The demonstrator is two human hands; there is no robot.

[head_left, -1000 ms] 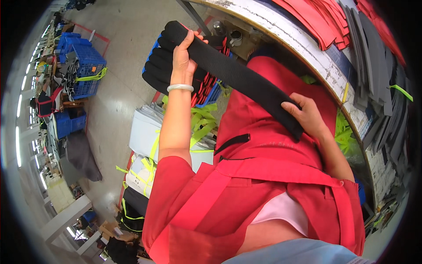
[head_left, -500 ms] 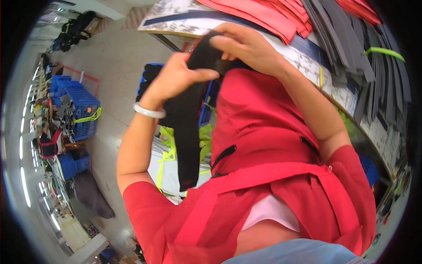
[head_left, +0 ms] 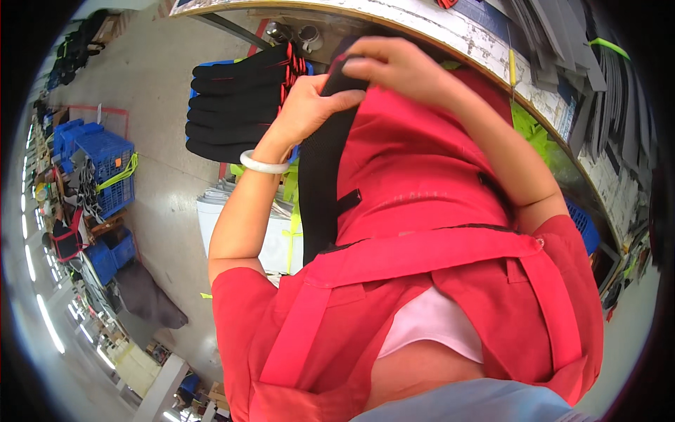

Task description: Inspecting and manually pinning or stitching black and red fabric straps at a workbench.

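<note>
A long black fabric strip (head_left: 320, 183) with a little red along its upper edge hangs down beside my red apron. My left hand (head_left: 309, 109), below a white bangle, grips the strip near its upper end, its thumb laid across the front. At the very top, my right hand (head_left: 397, 70) pinches the strip's end between thumb and fingers; this hand is slightly blurred. Close to my left hand lies a stack of folded black fabric pieces (head_left: 235, 105) with red edges, in a blue crate (head_left: 192, 91) that they mostly cover.
A worn white worktable (head_left: 485, 60) curves along the far and right side. It bears grey strips (head_left: 612, 112) tied with a yellow-green band. Beneath its far edge stands a metal mug (head_left: 309, 36). A white bundle (head_left: 218, 218) sits left of me; a blue basket (head_left: 112, 176) stands farther left.
My view has turned, so the stack of black pieces now shows fully and the coral fabric on the table has mostly left the picture. Both hands still hold the strip, now nearer the apron.
</note>
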